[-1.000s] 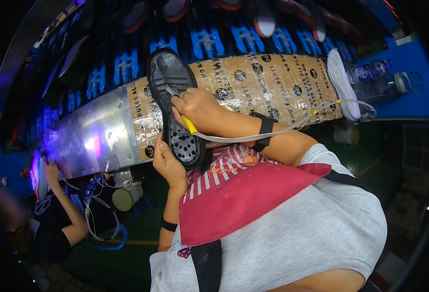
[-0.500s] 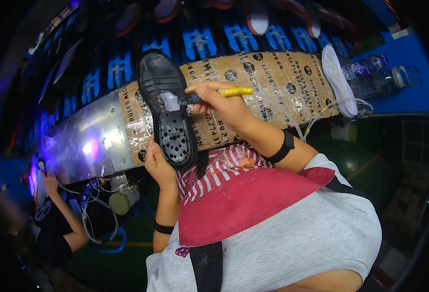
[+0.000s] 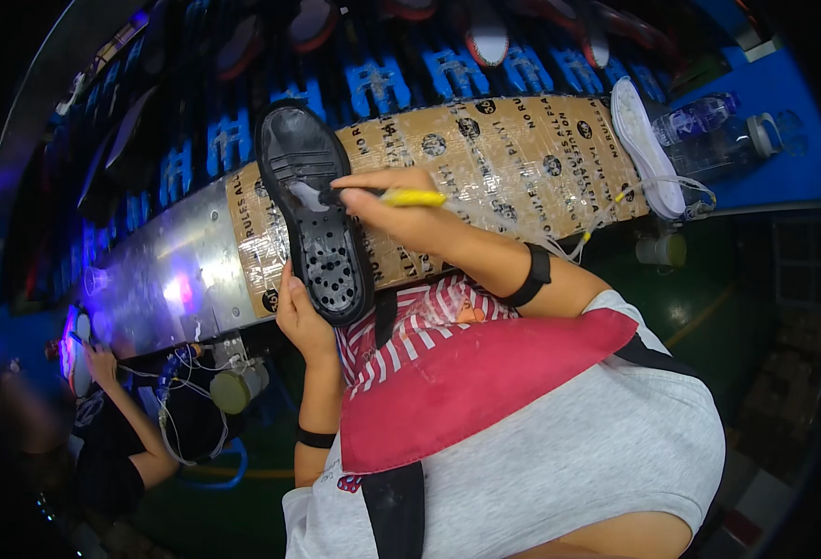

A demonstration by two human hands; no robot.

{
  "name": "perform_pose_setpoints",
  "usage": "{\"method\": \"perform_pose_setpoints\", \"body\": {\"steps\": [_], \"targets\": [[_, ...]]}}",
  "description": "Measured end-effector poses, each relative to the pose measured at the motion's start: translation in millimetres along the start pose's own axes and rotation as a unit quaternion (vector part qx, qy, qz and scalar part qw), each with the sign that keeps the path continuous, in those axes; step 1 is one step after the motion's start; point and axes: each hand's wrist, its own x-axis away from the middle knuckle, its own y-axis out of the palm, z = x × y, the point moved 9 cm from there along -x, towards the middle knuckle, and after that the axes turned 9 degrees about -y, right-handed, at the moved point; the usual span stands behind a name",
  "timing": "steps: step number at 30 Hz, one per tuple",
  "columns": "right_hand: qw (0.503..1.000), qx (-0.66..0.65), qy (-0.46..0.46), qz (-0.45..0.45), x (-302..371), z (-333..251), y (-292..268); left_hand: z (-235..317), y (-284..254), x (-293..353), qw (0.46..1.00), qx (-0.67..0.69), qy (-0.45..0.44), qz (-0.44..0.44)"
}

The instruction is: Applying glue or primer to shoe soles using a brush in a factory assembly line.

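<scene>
A black shoe sole stands lengthwise before me, its toe end pointing away, its inner side up. Small dark holes dot its near half, and a pale, wet-looking patch lies near its middle. At the lower left edge of the heel, my left hand grips the sole, thumb along the side. My right hand is closed around a yellow-handled brush. The dark tip of the brush meets the sole beside the pale patch; the fingers partly hide it.
Brown printed cardboard covers the bench, with bare metal to its left. At the right lie a white sole, clear bottles and thin tubes. Blue racks run behind. A co-worker's hand is at far left.
My right hand has moved left, bringing the brush further over the sole. The pale patch looks smaller and more spread. My left hand keeps its hold.
</scene>
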Motion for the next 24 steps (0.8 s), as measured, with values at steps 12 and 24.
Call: {"method": "perform_pose_setpoints", "body": {"steps": [12,24], "targets": [[0.854,0.416,-0.259,-0.176,23.5,-15.6,69.9,14.7,2.0,8.2,0.997,-0.042,0.016,0.060],[0.890,0.368,-0.219,-0.155,42.8,-26.1,52.4,18.3,3.3,9.1,0.996,-0.056,0.018,0.066]]}}
